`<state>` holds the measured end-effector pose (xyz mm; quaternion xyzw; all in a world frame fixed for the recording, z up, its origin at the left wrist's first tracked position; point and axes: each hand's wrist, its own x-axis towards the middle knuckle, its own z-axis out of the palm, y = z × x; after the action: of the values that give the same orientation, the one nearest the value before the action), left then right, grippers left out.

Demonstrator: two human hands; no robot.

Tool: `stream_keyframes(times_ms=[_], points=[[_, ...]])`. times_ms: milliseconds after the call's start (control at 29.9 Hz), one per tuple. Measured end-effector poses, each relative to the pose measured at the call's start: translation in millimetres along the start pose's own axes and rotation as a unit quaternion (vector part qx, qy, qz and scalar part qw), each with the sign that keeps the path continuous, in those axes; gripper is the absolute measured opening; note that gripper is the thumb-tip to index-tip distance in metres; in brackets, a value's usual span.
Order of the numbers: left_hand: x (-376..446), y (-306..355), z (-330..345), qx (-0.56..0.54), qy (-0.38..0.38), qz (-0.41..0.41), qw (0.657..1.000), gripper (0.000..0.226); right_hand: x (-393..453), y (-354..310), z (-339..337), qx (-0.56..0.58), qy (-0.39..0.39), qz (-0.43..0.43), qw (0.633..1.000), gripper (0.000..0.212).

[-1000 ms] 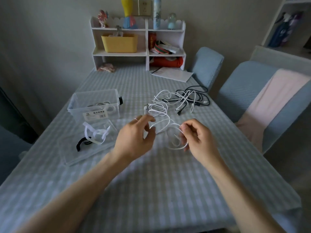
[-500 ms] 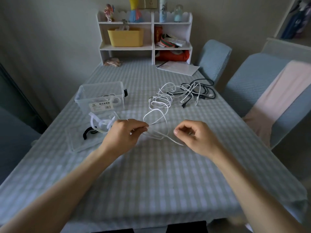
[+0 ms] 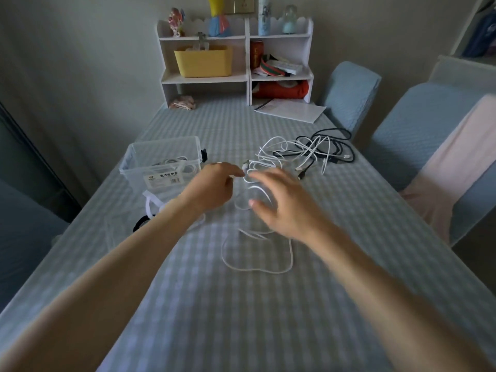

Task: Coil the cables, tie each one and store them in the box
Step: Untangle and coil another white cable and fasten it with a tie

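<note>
A white cable [image 3: 256, 268] lies in a loose loop on the checked tablecloth, running back toward a tangle of white and black cables [image 3: 308, 151]. My left hand [image 3: 210, 187] reaches over the table and pinches the white cable near its plug end. Just right of it, my right hand [image 3: 280, 210] hovers blurred over the cable with fingers spread and nothing in it. The clear plastic box [image 3: 134, 167] stands at the left with coiled white cables inside. White and black ties [image 3: 150, 204] lie on its clear lid, partly hidden by my left forearm.
A white shelf unit [image 3: 248, 76] with a yellow basket stands at the table's far end, with a white paper sheet [image 3: 291, 110] in front of it. Two blue-covered chairs [image 3: 410, 135] stand along the right side.
My right hand let go of the white cable and spread its fingers. The loop dropped onto the cloth. Both hands moved away from me toward the tangle.
</note>
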<state>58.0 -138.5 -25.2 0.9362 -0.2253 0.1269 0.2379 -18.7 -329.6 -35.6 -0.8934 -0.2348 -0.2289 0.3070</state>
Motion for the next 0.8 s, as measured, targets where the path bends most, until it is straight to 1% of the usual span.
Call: stream_keyframes(times_ms=[67,100,134,167,234,301,367,468,534,601,668,735,801], points=[[18,-3,11,0.072,-0.097,0.026,0.992,0.039,-5,-1,11,-0.056,-0.092,-0.019,0.994,0.062],[26,-4,16,0.103,-0.126,0.037,0.986,0.036,-6,6,14,-0.084,-0.127,-0.006,0.988,0.066],[30,-5,20,0.114,-0.136,0.040,0.983,0.033,-6,13,16,-0.104,-0.149,0.016,0.983,0.067],[34,-6,24,0.108,-0.130,0.038,0.985,0.030,-6,21,15,-0.114,-0.155,0.036,0.981,0.064],[35,-7,25,0.090,-0.104,0.037,0.990,0.021,-3,35,10,-0.132,-0.147,0.067,0.978,0.052],[31,-6,24,0.065,-0.099,0.036,0.992,0.013,-1,45,8,-0.142,-0.138,0.088,0.976,0.054],[18,-5,23,0.015,-0.081,0.041,0.996,0.008,2,52,9,-0.137,-0.128,0.102,0.977,0.052],[-10,4,15,-0.087,-0.016,0.000,0.996,0.008,13,66,12,-0.128,-0.117,0.111,0.979,0.050],[-27,11,6,-0.156,0.006,-0.019,0.988,0.015,23,77,18,-0.139,-0.119,0.124,0.975,0.050],[-40,20,-5,-0.200,0.019,-0.028,0.979,0.015,35,85,26,-0.158,-0.123,0.135,0.970,0.050],[-48,30,-17,-0.263,0.055,-0.041,0.962,0.015,47,88,31,-0.151,-0.093,0.143,0.974,0.052],[-54,36,-25,-0.342,0.107,-0.061,0.932,0.018,58,93,36,-0.142,-0.041,0.140,0.979,0.045],[-56,34,-28,-0.400,0.140,-0.107,0.899,0.020,67,93,40,-0.143,-0.025,0.140,0.980,0.041]])
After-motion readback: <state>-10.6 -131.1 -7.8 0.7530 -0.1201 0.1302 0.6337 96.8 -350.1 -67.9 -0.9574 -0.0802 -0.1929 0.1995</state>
